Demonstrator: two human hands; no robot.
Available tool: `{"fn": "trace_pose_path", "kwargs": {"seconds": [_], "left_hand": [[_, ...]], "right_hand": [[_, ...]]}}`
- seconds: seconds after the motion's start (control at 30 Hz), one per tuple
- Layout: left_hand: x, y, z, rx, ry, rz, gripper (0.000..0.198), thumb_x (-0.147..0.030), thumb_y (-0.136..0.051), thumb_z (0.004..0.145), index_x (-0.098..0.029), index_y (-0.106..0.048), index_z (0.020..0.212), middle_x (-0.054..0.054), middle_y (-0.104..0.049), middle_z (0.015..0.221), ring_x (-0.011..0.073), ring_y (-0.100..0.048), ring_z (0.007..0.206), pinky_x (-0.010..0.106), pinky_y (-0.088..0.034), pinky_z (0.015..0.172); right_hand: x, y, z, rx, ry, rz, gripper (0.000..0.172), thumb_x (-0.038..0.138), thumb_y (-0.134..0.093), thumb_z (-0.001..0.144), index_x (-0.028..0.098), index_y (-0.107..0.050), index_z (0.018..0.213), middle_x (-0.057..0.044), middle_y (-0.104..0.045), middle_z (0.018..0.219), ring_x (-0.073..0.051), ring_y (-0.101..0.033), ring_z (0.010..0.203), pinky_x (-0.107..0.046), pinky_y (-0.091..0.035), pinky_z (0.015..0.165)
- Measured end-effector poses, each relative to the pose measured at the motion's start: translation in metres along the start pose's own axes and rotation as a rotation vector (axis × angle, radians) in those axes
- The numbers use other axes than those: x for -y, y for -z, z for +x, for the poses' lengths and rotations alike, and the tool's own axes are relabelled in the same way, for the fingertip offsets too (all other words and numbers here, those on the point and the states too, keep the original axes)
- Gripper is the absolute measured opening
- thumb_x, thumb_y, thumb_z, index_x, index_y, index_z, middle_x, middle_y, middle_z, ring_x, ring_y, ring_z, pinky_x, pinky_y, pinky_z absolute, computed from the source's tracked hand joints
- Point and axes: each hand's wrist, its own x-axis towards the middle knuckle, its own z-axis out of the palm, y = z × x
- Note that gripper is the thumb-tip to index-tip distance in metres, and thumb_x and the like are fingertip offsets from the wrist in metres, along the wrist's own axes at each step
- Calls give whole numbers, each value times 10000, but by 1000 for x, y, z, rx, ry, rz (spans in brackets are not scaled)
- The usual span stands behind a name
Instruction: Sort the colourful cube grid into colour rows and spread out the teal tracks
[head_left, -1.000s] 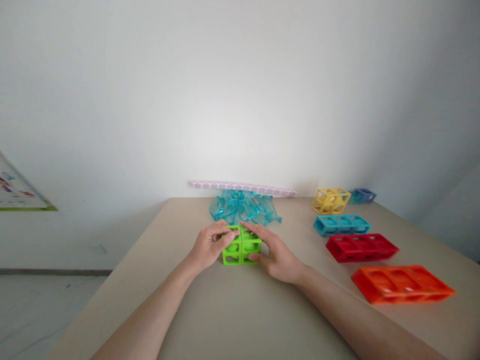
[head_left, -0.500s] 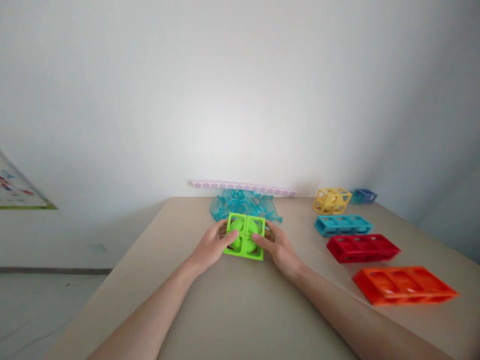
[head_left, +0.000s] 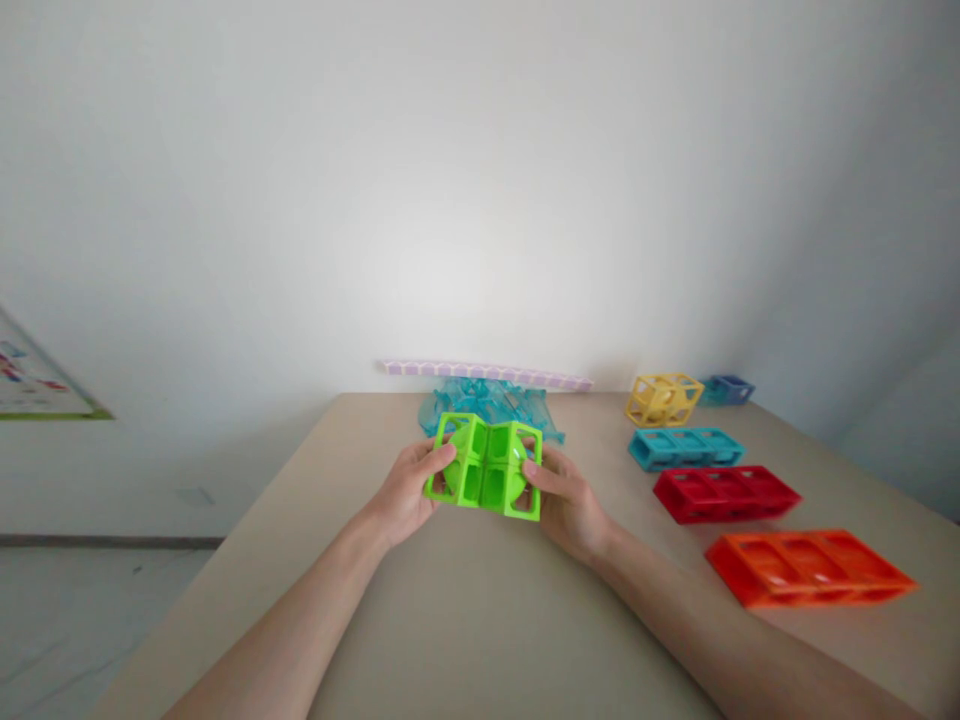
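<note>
A bright green plastic frame piece (head_left: 487, 468) is held up between both hands over the middle of the table, spread into a left and a right half that meet at a centre fold. My left hand (head_left: 409, 490) is closed on its left side, thumb on the near face. On the right side my right hand (head_left: 574, 500) grips it the same way. The fingers behind the piece are mostly hidden. Behind it lies a heap of translucent blue pieces (head_left: 487, 400).
Down the right of the table (head_left: 480, 620) stand a yellow frame (head_left: 664, 400), a dark blue one (head_left: 729, 390), a teal block (head_left: 686, 449), a red block (head_left: 726, 495) and an orange block (head_left: 810, 570). A purple patterned strip (head_left: 487, 374) lies along the wall.
The green piece has gone from a flat square face to two angled halves showing their inner sides. My hands have moved slightly apart with it.
</note>
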Motion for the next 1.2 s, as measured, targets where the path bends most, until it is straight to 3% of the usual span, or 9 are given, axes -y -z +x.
{"fn": "trace_pose_path", "kwargs": {"seconds": [0.13, 0.23, 0.43, 0.53, 0.63, 0.77, 0.87, 1.0, 1.2], "left_hand": [[-2, 2, -1, 51, 50, -70, 239, -313, -726, 720, -112, -704, 848, 77, -706, 720, 199, -673, 696, 303, -531, 677], [-4, 3, -3, 114, 116, -167, 285, -296, -714, 699, -100, -704, 906, 128, -730, 860, 268, -689, 833, 388, -532, 787], [-8, 3, -6, 177, 194, -236, 358, -301, -718, 646, -75, -689, 922, 170, -728, 926, 335, -681, 889, 486, -504, 845], [-9, 3, -7, 194, 190, -230, 367, -302, -716, 648, -82, -685, 940, 169, -725, 946, 337, -675, 907, 490, -497, 855], [-8, 2, -6, 171, 167, -202, 383, -304, -720, 660, -92, -681, 977, 154, -723, 956, 313, -677, 894, 462, -510, 839], [-6, 3, -3, 107, 75, -106, 335, -253, -727, 694, -126, -676, 999, 96, -720, 906, 203, -676, 765, 305, -531, 694], [-3, 1, -1, 88, 13, 6, 339, -200, -747, 692, -150, -668, 1018, 52, -706, 859, 134, -643, 679, 213, -488, 599], [0, 0, -1, 84, -15, 151, 421, -179, -772, 680, -168, -642, 1081, 60, -693, 981, 164, -653, 797, 247, -510, 694], [4, 1, 0, 116, -36, 310, 531, -219, -791, 667, -198, -585, 1156, 88, -656, 1125, 244, -635, 952, 337, -526, 758]], "right_hand": [[0, 2, -1, 42, -3, 29, 400, 319, -772, 670, 203, -621, 1022, -4, -626, 780, -109, -557, 587, -204, -427, 490], [3, 1, -3, 152, -19, 25, 460, 331, -767, 664, 211, -611, 1080, -30, -660, 849, -131, -588, 616, -229, -450, 520], [4, -2, -7, 260, -16, 12, 562, 327, -758, 666, 223, -568, 1184, -68, -677, 997, -226, -648, 872, -336, -508, 735], [4, -2, -7, 265, -12, 7, 555, 334, -768, 650, 212, -581, 1158, -73, -674, 1003, -233, -643, 894, -344, -503, 757], [3, -1, -5, 257, -8, -1, 521, 334, -768, 652, 211, -592, 1127, -61, -669, 965, -199, -637, 791, -306, -501, 670], [0, 1, -2, 147, 61, -55, 428, 325, -758, 685, 212, -602, 1067, -22, -648, 865, -127, -578, 641, -235, -454, 558], [-3, 3, 0, 69, 106, -126, 492, 303, -772, 687, 239, -559, 1126, -18, -645, 946, -147, -605, 746, -267, -490, 670], [-5, 4, -1, -6, 63, -233, 541, 303, -791, 676, 263, -521, 1143, -17, -629, 1024, -178, -622, 838, -328, -510, 755], [-5, 4, 0, -19, 105, -348, 585, 326, -812, 639, 252, -507, 1133, -18, -600, 1018, -198, -600, 919, -344, -499, 801]]}}
